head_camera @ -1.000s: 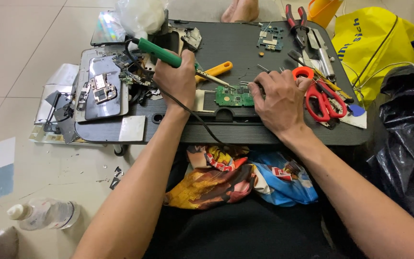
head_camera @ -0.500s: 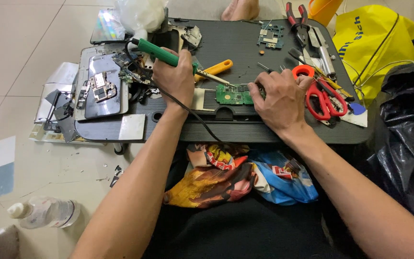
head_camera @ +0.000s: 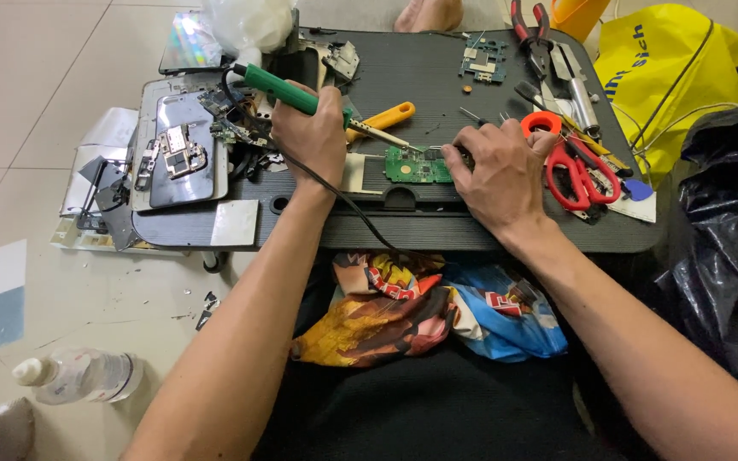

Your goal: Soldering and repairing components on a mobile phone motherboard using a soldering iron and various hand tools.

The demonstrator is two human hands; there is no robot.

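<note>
The left hand was closed in a fist around a green-handled soldering iron, its metal tip reaching right to the upper edge of a small green board. The iron's black cord ran from the handle's far end, under the wrist and off the near edge of the dark lap table.

The board lay flat near the table's front edge, between the two hands. The right hand rested palm down just right of the board, fingers curled, fingertips touching its right edge; whether it pinched anything could not be told.

Just behind the board, a yellow-handled tool lay angled on the table, partly under the left hand. Right of the board, beyond the right hand, sat red scissors, touching the hand's knuckles. Far behind and right of the board lay red-handled pliers and a second small board. Well left of the board, an opened phone lay on a grey plate with loose parts around it.

In front of the board, below the table's edge, bunched bright cloth lay on the person's lap. Far right of the board stood a yellow bag. Far left and in front of the board, a clear bottle lay on the tiled floor.
</note>
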